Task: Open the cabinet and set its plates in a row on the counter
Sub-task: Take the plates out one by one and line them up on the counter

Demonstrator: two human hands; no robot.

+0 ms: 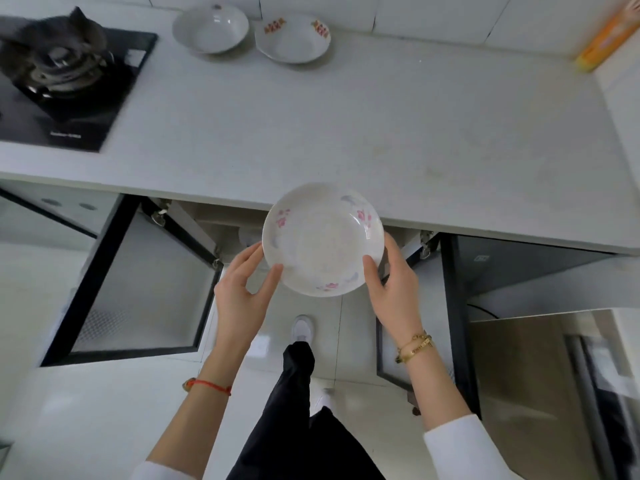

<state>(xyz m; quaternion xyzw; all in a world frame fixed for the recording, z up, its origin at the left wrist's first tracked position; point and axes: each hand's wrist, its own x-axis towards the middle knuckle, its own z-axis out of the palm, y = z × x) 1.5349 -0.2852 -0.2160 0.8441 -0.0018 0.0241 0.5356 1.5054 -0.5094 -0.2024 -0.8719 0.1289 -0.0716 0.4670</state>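
Cabinet interior [242,233] mostly behind held plate [322,239]

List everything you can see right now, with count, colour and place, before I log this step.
held plate: 1, white with pink flowers, above the counter's front edge, gripped on both sides
counter plates: 2, white, side by side at the back of the counter, the right one with red marks
counter: 1, pale grey, across the middle
stove: 1, black, far left on the counter
pot: 1, dark grey, on the stove
box: 1, yellow-orange, far right corner
cabinet doors: 2, black-framed, both swung open below the counter
left hand: 1, red string on wrist, holds the plate's left rim
right hand: 1, gold bracelets on wrist, holds the plate's right rim
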